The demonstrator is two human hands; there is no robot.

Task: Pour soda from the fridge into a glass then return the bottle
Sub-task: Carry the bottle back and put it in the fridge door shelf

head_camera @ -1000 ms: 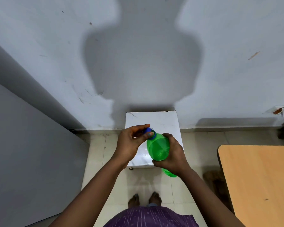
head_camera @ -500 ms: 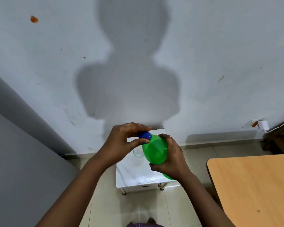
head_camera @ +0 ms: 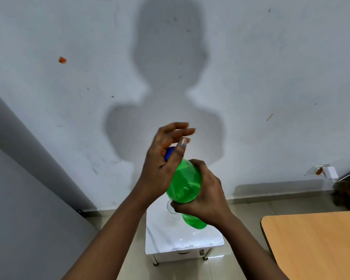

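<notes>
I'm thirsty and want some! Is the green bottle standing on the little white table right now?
No, the green bottle is held up in the right hand, above the white table.

A single wide-angle camera worn on the person's head looks forward and slightly down, close over both forearms, which rise from the bottom edge. The left hand [head_camera: 162, 164] and right hand [head_camera: 204, 195] meet near frame centre around a green bottle [head_camera: 185, 184], the nearest objects to the lens. Below them lies a small white table [head_camera: 182, 239], seen from above. Ahead, the view faces a pale wall [head_camera: 271, 67] bearing the person's shadow. A wooden tabletop [head_camera: 315, 245] cuts into the lower right corner.
</notes>
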